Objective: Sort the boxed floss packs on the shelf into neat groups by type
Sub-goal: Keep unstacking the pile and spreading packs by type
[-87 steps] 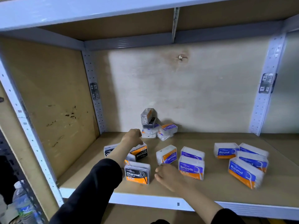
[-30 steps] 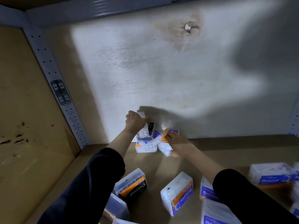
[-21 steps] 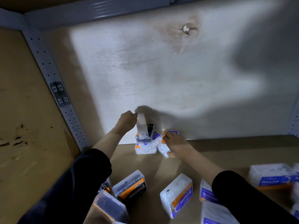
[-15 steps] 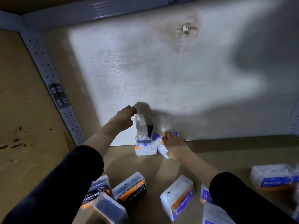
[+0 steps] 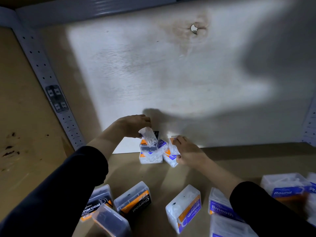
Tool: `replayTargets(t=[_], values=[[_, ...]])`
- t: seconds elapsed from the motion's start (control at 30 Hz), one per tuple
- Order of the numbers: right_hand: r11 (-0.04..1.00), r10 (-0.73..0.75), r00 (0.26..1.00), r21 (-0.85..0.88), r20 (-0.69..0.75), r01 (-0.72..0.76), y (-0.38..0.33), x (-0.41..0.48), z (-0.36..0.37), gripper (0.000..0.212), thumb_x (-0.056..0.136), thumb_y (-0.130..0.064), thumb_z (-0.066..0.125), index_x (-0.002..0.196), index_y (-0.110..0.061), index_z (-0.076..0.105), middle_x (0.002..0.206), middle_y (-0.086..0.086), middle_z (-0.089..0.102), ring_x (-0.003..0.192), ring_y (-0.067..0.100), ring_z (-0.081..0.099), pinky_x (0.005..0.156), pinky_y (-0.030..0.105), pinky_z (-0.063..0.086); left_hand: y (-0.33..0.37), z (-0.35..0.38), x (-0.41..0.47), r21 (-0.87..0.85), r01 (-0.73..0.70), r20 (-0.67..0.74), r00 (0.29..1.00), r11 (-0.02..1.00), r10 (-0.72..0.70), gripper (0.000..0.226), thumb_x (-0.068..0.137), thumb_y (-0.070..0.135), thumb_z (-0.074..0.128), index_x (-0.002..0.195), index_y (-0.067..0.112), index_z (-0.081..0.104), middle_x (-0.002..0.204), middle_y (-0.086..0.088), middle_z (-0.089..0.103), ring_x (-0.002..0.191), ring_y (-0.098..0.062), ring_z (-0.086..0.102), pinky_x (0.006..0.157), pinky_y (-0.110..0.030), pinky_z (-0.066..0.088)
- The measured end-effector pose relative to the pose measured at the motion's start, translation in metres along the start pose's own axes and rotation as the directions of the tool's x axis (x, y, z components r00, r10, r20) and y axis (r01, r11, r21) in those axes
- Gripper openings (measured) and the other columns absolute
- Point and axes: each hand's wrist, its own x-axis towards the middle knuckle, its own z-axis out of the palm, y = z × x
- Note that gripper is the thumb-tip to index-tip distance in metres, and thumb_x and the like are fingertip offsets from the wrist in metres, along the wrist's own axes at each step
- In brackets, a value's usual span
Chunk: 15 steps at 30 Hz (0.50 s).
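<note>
Your left hand [image 5: 133, 124] pinches clear box [image 5: 148, 139] by top, tilted, over small pile [image 5: 150, 155] at back wall [image 5: 153, 74]. Your right hand [image 5: 189, 153] grips white box [image 5: 171, 152] at right side of pile, on shelf [image 5: 230, 159]. Nearer you lie other boxes [image 5: 133, 200].

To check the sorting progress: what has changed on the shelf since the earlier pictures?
Both hands reached to the back pile. The left hand took the top pack and holds it tilted over the pile; the right hand grips the right pack. The front packs stayed put.
</note>
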Motion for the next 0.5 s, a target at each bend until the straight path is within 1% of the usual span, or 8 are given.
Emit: replayTargets(t=[0.03, 0.07, 0.13, 0.2, 0.23, 0.27, 0.33, 0.5], values=[[0.997, -0.021, 0.999, 0.074, -0.039, 0.024, 0.006, -0.001, 0.001, 0.051, 0.06, -0.004, 0.057, 0.111, 0.001, 0.054, 0.108, 0.017, 0.06, 0.104, 0.029, 0.049, 0.077, 0.028, 0.05, 0.0, 0.0, 0.001, -0.017, 0.02, -0.003, 1.0, 1.0, -0.02, 0.047, 0.088, 0.021, 0.061, 0.132, 0.015, 0.047, 0.135, 0.0, 0.046, 0.126, -0.016, 0.042, 0.1, -0.024, 0.035], [0.989, -0.017, 1.0, 0.147, 0.009, 0.015, 0.005, -0.004, -0.008, 0.049, 0.055, -0.011, 0.052, 0.104, -0.005, 0.054, 0.098, 0.01, 0.062, 0.094, 0.021, 0.049, 0.064, 0.018, 0.049, 0.001, 0.001, 0.002, -0.033, 0.035, -0.009, 0.999, 0.999, -0.035, 0.046, 0.087, 0.023, 0.061, 0.131, 0.014, 0.048, 0.133, -0.002, 0.047, 0.125, -0.018, 0.043, 0.099, -0.025, 0.036], [0.995, -0.056, 0.997, 0.085, 0.056, 0.051, 0.011, -0.01, -0.01, 0.046, 0.059, -0.014, 0.052, 0.104, -0.007, 0.055, 0.096, 0.007, 0.065, 0.091, 0.019, 0.054, 0.055, 0.013, 0.047, 0.003, 0.0, 0.005, -0.068, 0.063, -0.015, 0.998, 0.996, -0.064, 0.045, 0.087, 0.025, 0.062, 0.128, 0.013, 0.05, 0.13, -0.004, 0.049, 0.123, -0.02, 0.044, 0.099, -0.028, 0.037], [0.996, -0.091, 0.988, 0.01, 0.122, 0.09, 0.013, -0.012, -0.012, 0.05, 0.08, -0.005, 0.056, 0.128, 0.004, 0.048, 0.129, 0.022, 0.053, 0.119, 0.033, 0.05, 0.087, 0.028, 0.049, 0.004, -0.001, 0.008, -0.113, 0.092, -0.016, 0.995, 0.989, -0.094, 0.044, 0.085, 0.024, 0.063, 0.126, 0.012, 0.052, 0.128, -0.006, 0.051, 0.122, -0.021, 0.045, 0.097, -0.03, 0.039], [0.997, -0.075, 0.976, -0.01, 0.206, 0.079, 0.016, -0.014, -0.011, 0.051, 0.088, -0.008, 0.051, 0.137, 0.001, 0.038, 0.143, 0.018, 0.039, 0.132, 0.029, 0.039, 0.101, 0.032, 0.039, 0.005, -0.002, 0.01, -0.132, 0.104, -0.014, 0.994, 0.986, -0.107, 0.043, 0.085, 0.024, 0.064, 0.125, 0.012, 0.053, 0.127, -0.007, 0.051, 0.121, -0.022, 0.046, 0.096, -0.03, 0.04], [0.999, -0.038, 0.962, 0.034, 0.271, 0.03, 0.019, -0.015, -0.01, 0.051, 0.092, -0.013, 0.048, 0.14, -0.003, 0.034, 0.148, 0.013, 0.032, 0.136, 0.025, 0.034, 0.106, 0.033, 0.033, 0.005, -0.003, 0.011, -0.146, 0.116, -0.012, 0.993, 0.982, -0.119, 0.043, 0.085, 0.023, 0.064, 0.125, 0.012, 0.054, 0.126, -0.007, 0.052, 0.121, -0.022, 0.047, 0.094, -0.03, 0.041], [0.992, -0.029, 0.964, 0.129, 0.263, -0.006, 0.022, -0.014, -0.01, 0.05, 0.09, -0.024, 0.054, 0.135, -0.006, 0.042, 0.144, 0.008, 0.037, 0.132, 0.023, 0.038, 0.104, 0.031, 0.035, 0.007, -0.004, 0.013, -0.163, 0.134, -0.006, 0.991, 0.977, -0.137, 0.043, 0.084, 0.021, 0.064, 0.125, 0.011, 0.055, 0.126, -0.008, 0.053, 0.119, -0.024, 0.05, 0.091, -0.029, 0.042], [0.872, 0.239, 0.965, 0.413, 0.11, -0.263, 0.026, -0.006, -0.009, 0.044, 0.077, -0.025, 0.073, 0.114, -0.003, 0.062, 0.122, 0.01, 0.056, 0.107, 0.023, 0.055, 0.081, 0.021, 0.037, 0.006, -0.004, 0.017, -0.202, 0.174, 0.005, 0.984, 0.964, -0.176, 0.046, 0.082, 0.019, 0.067, 0.126, 0.012, 0.055, 0.128, -0.007, 0.055, 0.118, -0.025, 0.052, 0.091, -0.029, 0.042]])
